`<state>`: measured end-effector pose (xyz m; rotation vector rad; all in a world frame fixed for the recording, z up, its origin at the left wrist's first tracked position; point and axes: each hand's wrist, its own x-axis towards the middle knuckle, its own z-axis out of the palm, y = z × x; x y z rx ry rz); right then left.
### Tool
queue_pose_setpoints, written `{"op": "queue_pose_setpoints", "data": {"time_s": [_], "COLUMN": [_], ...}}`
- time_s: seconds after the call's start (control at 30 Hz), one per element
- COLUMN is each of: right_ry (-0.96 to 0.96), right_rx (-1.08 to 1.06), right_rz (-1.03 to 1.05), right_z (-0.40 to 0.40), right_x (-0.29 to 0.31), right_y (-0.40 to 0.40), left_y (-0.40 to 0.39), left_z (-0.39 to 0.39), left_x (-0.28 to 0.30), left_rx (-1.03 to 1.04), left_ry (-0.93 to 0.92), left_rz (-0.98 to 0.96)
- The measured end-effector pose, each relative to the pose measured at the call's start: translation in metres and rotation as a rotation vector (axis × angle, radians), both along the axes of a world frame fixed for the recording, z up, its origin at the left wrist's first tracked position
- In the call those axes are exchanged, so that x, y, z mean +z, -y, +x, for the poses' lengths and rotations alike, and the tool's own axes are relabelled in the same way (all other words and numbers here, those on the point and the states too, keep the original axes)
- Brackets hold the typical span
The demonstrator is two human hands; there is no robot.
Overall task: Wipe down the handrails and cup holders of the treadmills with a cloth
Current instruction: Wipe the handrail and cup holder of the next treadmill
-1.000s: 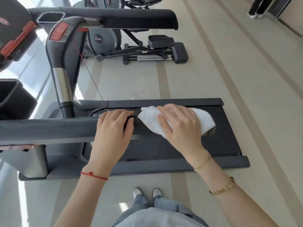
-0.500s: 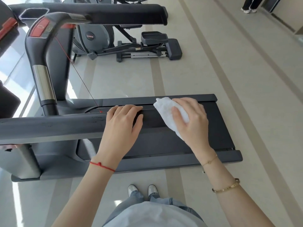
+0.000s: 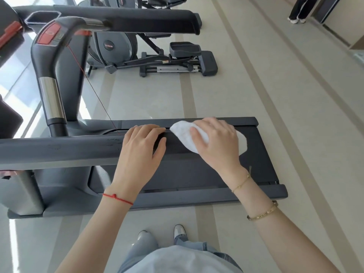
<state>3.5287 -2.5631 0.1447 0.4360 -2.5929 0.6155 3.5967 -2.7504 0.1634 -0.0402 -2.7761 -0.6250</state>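
Where the near handrail (image 3: 59,148) runs as a matte grey bar, scuffed on top, the left hand (image 3: 140,154) curls over its end, gripping it. Just right, the right hand (image 3: 215,143) wraps and presses a soft, crumpled white cloth (image 3: 184,134) around the rail's tip. Below lie the treadmill's dark deck (image 3: 197,174) and a pale striped floor (image 3: 295,115); an elliptical trainer (image 3: 157,56) stands beyond.
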Motion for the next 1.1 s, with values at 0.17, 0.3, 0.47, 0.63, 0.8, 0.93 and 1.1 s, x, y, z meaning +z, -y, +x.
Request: {"op": "queue_pose_setpoints", "data": {"time_s": [0.17, 0.3, 0.47, 0.63, 0.8, 0.93, 1.1], "right_ry": [-0.056, -0.109, -0.136, -0.148, -0.25, -0.208, -0.15], "right_rx": [-0.012, 0.011, 0.064, 0.117, 0.181, 0.107, -0.031], "right_rz": [0.122, 0.13, 0.105, 0.07, 0.045, 0.07, 0.046], "right_z": [-0.003, 0.002, 0.016, 0.038, 0.053, 0.053, 0.066], "right_x": [-0.001, -0.001, -0.002, -0.005, -0.01, -0.007, -0.004], "right_y": [0.032, 0.059, 0.129, 0.219, 0.249, 0.241, 0.297], "left_y": [0.032, 0.076, 0.141, 0.204, 0.248, 0.268, 0.28], "left_z": [0.01, 0.025, 0.046, 0.067, 0.076, 0.075, 0.073], "left_x": [0.001, 0.001, 0.002, 0.003, 0.001, 0.0, -0.003], "left_rx": [0.066, 0.119, 0.155, 0.173, 0.135, 0.066, 0.009], "left_ry": [-0.03, -0.053, -0.076, -0.059, -0.041, -0.039, -0.018], "left_rz": [0.031, 0.034, 0.016, -0.01, -0.011, -0.013, -0.001]}}
